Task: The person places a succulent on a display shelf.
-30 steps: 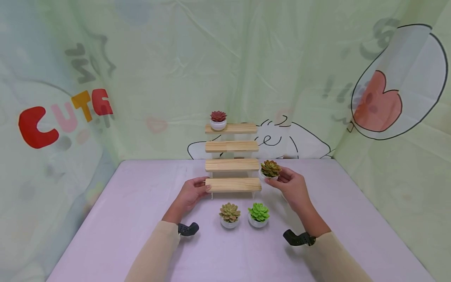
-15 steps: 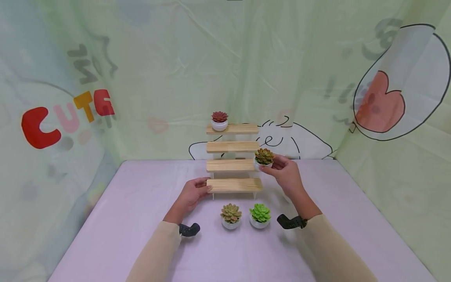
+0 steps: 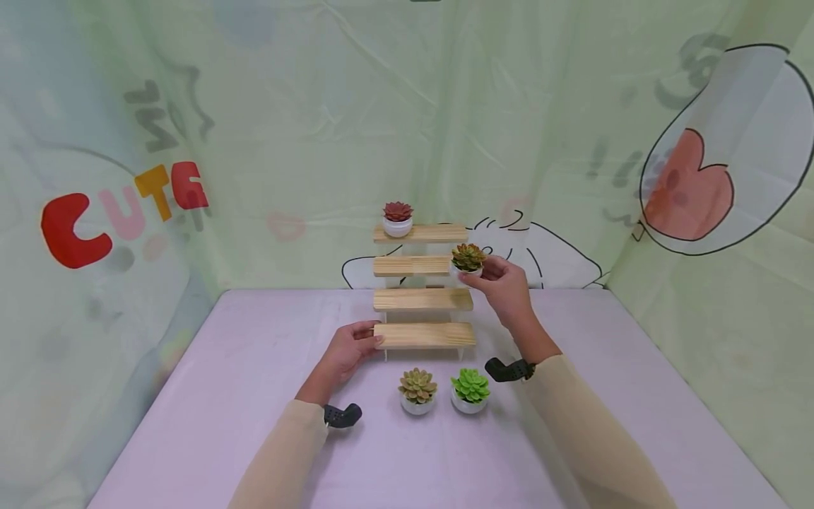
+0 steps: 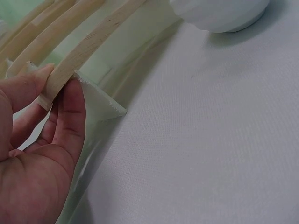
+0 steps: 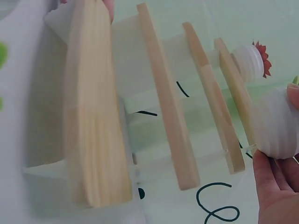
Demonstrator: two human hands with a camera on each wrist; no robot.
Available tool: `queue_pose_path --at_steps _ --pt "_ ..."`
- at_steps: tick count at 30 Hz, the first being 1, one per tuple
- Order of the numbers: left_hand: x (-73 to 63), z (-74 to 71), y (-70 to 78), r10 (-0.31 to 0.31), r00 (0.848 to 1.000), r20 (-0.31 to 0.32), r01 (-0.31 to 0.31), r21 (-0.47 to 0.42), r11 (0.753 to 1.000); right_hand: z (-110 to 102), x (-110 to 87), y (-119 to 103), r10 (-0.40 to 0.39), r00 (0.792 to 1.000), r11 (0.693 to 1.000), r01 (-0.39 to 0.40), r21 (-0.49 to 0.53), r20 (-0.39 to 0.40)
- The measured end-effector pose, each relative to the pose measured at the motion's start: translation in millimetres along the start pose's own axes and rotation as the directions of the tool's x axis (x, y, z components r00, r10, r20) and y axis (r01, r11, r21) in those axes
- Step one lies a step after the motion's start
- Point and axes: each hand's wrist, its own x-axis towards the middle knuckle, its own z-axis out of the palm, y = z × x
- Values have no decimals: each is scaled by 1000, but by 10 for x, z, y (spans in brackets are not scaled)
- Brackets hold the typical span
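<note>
My left hand pinches the left end of the lowest board of a four-tier wooden shelf stand. In the left wrist view, thumb and fingers lie on opposite faces of that board. My right hand holds an artificial succulent, green-brown with reddish tips, by its white pot. This plant is upright and overlaps the right end of the second board from the top. On the top board, a red succulent in a white pot stands at the left.
In front of the stand, a tan succulent and a bright green succulent stand side by side in white pots on the pale table. A printed curtain hangs behind and at both sides.
My right hand has raised the green-brown succulent and moved it left, from beside the third board up to the second board's right end. The left hand keeps its grip on the lowest board.
</note>
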Motion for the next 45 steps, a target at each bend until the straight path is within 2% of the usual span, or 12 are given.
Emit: queue_pose_path --at_steps 7,13,17,28,32,45 --pt "-7 -3 13 -5 1000 3 5 0 1000 96 195 -149 -4 1000 1000 4 27 -8" --pt "-16 -1 8 -2 1000 2 2 1 1000 153 346 -207 23 999 1000 -24 -11 -41" --pt "-23 2 10 -5 1000 -3 5 10 1000 175 438 -250 9 998 1000 -10 -13 -59" --pt "8 -7 -17 3 1000 -3 -3 12 1000 231 647 -365 4 998 1000 -5 -8 -68" --pt "6 -7 -2 -13 1000 -9 13 15 1000 252 712 -402 -1 998 1000 2 12 -61" --pt "15 -8 -4 -21 1000 -10 21 26 999 361 874 -424 -8 997 1000 9 7 -81"
